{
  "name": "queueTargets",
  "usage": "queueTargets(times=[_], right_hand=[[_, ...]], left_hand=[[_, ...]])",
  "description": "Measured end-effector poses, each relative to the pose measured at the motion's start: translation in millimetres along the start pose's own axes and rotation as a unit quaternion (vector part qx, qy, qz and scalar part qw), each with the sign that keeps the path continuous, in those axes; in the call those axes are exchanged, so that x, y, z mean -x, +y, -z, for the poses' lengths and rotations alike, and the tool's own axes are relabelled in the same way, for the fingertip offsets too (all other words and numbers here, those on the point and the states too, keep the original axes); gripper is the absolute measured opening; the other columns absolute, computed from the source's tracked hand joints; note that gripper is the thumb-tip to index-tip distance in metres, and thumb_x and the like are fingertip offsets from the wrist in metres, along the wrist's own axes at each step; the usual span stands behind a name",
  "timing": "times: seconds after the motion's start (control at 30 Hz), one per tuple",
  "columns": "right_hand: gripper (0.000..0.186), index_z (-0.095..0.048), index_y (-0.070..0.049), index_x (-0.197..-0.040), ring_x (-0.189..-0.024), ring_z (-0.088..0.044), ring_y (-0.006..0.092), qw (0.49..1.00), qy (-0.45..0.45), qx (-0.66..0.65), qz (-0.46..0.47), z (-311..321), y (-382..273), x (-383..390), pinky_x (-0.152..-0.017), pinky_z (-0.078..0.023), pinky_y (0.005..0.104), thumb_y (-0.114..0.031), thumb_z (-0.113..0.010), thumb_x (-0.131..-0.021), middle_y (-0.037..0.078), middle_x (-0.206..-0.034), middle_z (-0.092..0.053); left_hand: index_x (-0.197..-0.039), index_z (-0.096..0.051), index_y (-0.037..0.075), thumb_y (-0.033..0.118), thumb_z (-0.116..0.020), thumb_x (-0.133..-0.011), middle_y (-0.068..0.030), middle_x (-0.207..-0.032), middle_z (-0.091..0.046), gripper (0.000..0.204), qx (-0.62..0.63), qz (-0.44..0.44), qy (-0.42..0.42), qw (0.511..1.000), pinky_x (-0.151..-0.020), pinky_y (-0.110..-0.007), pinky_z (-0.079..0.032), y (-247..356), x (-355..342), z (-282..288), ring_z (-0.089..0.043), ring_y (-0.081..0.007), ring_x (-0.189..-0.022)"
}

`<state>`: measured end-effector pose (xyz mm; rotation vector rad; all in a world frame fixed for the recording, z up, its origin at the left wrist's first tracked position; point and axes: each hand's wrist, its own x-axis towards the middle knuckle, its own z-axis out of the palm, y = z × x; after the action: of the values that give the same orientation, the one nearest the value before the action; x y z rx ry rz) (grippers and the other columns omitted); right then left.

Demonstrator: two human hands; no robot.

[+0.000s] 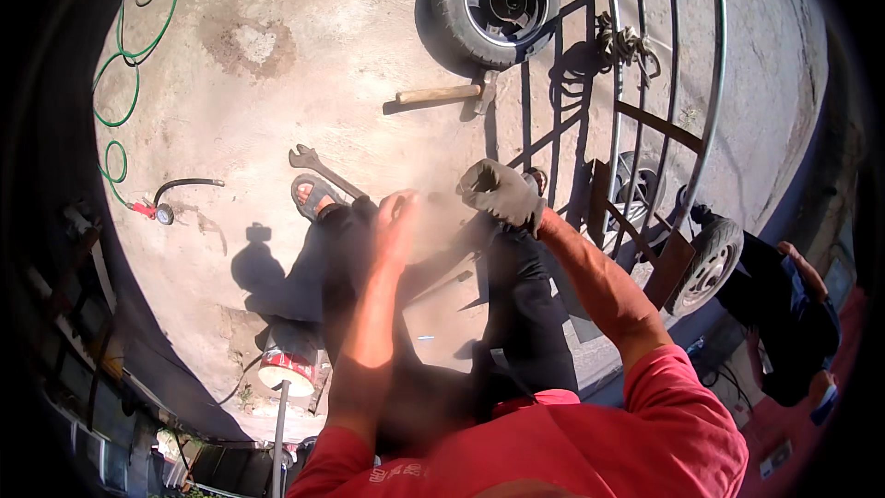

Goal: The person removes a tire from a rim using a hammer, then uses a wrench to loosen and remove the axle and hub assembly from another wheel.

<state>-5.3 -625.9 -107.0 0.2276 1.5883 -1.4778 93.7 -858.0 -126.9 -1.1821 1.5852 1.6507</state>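
Sunlit concrete yard [304, 83]: gloved right hand [501, 192] curled shut near the bare, blurred left hand [398, 221], whose fingers I cannot tell; hammer [444, 92] and wheel [498, 2] lie far

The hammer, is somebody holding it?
No, the hammer lies alone on the ground beside the wheel, away from both hands.

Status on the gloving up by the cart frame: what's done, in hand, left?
Done: the right hand wears a grey work glove. In hand: the bare left hand is raised beside it, blurred, so its grip is unclear. Left: the wooden-handled hammer, the large steel wrench and the loose black tyre on its grey rim lie untouched on the concrete ground next to the grey tubular metal frame.
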Motion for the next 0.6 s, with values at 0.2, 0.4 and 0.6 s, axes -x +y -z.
queueTargets(times=[0.2,0.4,0.6], right_hand=[[0.027,-0.069,-0.004,-0.101,-0.081,-0.068,0.0197,0.988,0.084,0.128,-0.027,64.6,-20.0,94.7,-0.073,-0.054,0.0337,-0.022,-0.077,-0.082,0.009,-0.088,-0.07],[0.025,-0.068,-0.006,-0.096,-0.083,-0.07,0.0246,0.984,0.166,0.069,0.007,134.3,-2.3,170.4,-0.075,-0.055,0.0367,-0.024,-0.074,-0.08,0.01,-0.092,-0.072],[0.028,-0.068,-0.005,-0.098,-0.091,-0.07,0.027,0.942,0.325,0.058,0.057,201.4,31.8,295.5,-0.081,-0.055,0.0385,-0.027,-0.073,-0.081,0.013,-0.094,-0.072]], left_hand=[[-0.118,-0.071,0.0,0.034,-0.076,-0.093,-0.0121,-0.132,-0.062,0.042,-0.17,-0.131,-0.111,0.97,-0.101,-0.037,-0.049,75.1,52.8,-132.4,-0.063,-0.0235,-0.118],[-0.118,-0.073,0.002,0.018,-0.073,-0.097,-0.0099,-0.116,-0.073,0.026,-0.059,-0.082,-0.141,0.985,-0.093,-0.031,-0.049,104.6,87.8,-230.3,-0.066,-0.016,-0.107],[-0.125,-0.066,-0.003,0.025,-0.069,-0.1,-0.0115,-0.115,-0.07,0.038,-0.312,-0.257,-0.045,0.913,-0.099,-0.038,-0.05,159.5,134.7,-325.1,-0.064,-0.0203,-0.107]])
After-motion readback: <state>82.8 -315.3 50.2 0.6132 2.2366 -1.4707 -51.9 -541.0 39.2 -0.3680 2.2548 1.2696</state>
